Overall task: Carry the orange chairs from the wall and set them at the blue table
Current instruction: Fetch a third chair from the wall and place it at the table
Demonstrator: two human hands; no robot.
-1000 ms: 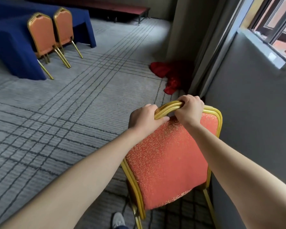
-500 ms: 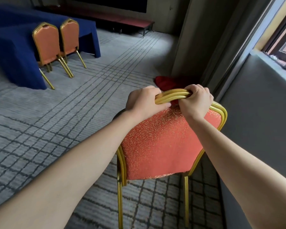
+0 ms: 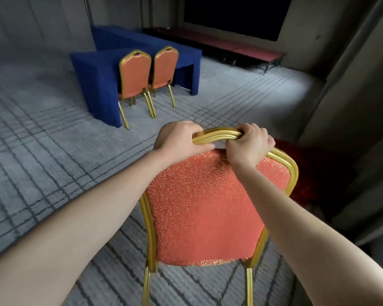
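While close together, fingers (image 3: 255, 132) tight around chair rail (image 3: 217, 135).

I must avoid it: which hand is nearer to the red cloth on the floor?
Right. The right hand grips the chair nearer the red cloth; the left hand grips it farther left.

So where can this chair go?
Bare carpet runs from the held chair to the blue table. A narrow gap shows between the right set chair and the table's right end. The left end is crowded: the other chair stands close to the corner. A red cloth lies beside the held chair.
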